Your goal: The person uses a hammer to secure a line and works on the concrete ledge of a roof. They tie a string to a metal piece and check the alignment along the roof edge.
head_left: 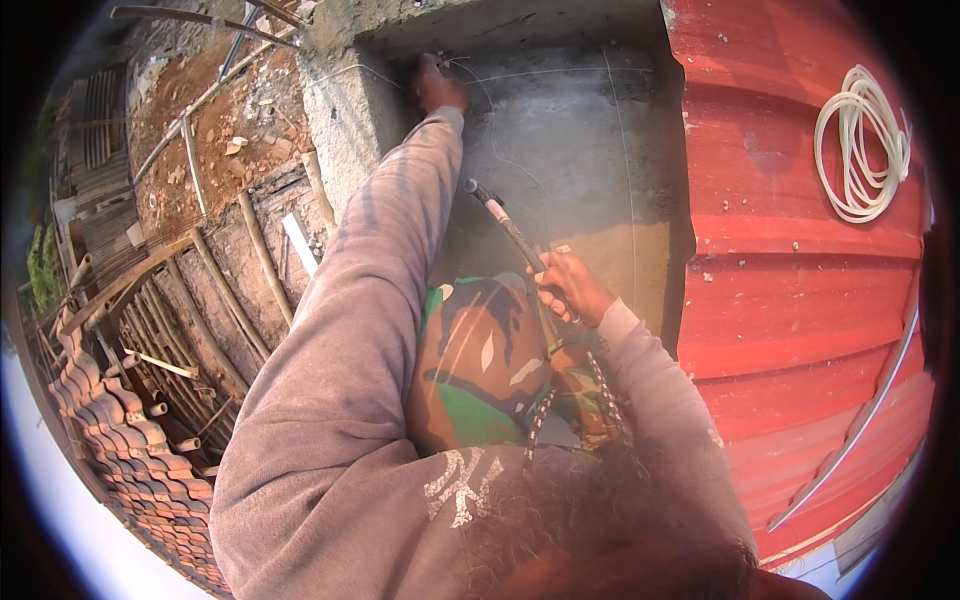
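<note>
Your right hand (570, 285): closed round a hammer (518, 236), head toward the concrete slab's (580, 140) left edge; likely head-heavy, stiff, best held low on the handle. Your left hand (440, 88): upper-left corner, near pale string (560, 72), grip indeterminable.

The top (350, 500) is a dusty mauve-brown, long-sleeved and softly creased. On it sits a pale, speckled emblem (462, 487) of crossing, angular strokes. Left of the emblem, the left sleeve (330, 310) is broad and deeply folded, ending far beyond it in a snug cuff (452, 118); to its right run dark-and-white flecked cords (541, 415). Just beyond the emblem, the trousers (475, 385) are camouflage — brown, green, black and cream patches.
</note>
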`<state>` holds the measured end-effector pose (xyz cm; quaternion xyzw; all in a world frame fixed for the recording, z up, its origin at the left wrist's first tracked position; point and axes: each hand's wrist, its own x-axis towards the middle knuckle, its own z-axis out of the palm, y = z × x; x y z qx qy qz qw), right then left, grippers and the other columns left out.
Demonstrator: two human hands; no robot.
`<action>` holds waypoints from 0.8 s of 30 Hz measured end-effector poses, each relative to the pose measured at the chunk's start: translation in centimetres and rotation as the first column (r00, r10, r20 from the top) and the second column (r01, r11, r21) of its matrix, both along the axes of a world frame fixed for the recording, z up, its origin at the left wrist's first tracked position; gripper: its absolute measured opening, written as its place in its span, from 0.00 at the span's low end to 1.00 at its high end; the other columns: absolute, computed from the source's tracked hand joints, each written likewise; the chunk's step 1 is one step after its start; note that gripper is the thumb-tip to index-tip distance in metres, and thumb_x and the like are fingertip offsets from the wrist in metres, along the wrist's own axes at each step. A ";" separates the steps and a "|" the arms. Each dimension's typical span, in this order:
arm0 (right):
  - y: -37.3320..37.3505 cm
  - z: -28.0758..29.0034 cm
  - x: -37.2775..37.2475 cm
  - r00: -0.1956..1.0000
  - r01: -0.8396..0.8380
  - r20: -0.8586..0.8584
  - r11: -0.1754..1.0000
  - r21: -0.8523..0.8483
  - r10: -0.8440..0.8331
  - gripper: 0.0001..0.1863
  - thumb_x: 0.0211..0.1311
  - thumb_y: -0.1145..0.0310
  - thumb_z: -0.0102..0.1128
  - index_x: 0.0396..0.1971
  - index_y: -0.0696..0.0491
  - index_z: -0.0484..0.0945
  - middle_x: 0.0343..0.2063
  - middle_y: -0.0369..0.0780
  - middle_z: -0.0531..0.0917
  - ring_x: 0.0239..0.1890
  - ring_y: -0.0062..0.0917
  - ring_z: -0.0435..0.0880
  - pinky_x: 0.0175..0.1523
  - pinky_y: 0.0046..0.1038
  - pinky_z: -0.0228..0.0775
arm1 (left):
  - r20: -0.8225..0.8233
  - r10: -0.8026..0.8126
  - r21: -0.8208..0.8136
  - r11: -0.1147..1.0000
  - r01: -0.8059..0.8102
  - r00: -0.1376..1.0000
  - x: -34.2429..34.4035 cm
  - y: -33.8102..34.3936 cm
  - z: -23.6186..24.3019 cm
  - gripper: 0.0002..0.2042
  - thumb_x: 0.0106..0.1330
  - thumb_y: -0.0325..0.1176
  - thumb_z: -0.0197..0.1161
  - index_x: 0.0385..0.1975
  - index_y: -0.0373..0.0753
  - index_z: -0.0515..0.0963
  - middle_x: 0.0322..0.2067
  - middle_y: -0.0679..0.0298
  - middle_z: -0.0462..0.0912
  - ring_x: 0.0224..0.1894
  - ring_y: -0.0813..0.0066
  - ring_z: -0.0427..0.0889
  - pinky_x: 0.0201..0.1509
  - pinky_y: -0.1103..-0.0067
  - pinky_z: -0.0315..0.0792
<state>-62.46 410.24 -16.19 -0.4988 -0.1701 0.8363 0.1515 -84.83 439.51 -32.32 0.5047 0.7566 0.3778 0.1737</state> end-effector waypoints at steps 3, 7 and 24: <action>0.1 -0.8 1.4 0.955 -0.025 -0.295 0.980 -0.198 -0.035 0.16 0.72 0.66 0.52 0.54 0.60 0.73 0.20 0.35 0.76 0.12 0.15 0.69 0.13 0.19 0.61 | 0.038 -0.035 -0.023 0.999 0.036 0.999 0.1 -0.2 0.8 0.06 0.70 0.28 0.59 0.44 0.40 0.78 0.41 0.45 0.87 0.48 0.40 0.86 0.51 0.55 0.78; 0.0 1.8 0.0 0.991 -0.014 -0.130 0.996 -0.083 0.003 0.16 0.73 0.66 0.52 0.53 0.59 0.74 0.21 0.34 0.76 0.13 0.14 0.68 0.15 0.20 0.62 | 0.046 -0.019 -0.043 0.999 0.021 0.999 0.0 -0.3 1.0 0.05 0.71 0.27 0.59 0.44 0.40 0.78 0.41 0.45 0.86 0.48 0.40 0.85 0.50 0.55 0.77; 11.0 -2.8 -6.1 0.676 -0.332 0.688 0.725 0.604 -0.263 0.19 0.79 0.50 0.54 0.48 0.53 0.74 0.31 0.54 0.85 0.37 0.55 0.86 0.42 0.50 0.77 | 0.026 0.006 0.006 1.000 -0.006 1.000 -0.4 -0.1 -0.5 0.07 0.69 0.33 0.64 0.43 0.41 0.80 0.38 0.46 0.88 0.44 0.40 0.87 0.48 0.57 0.79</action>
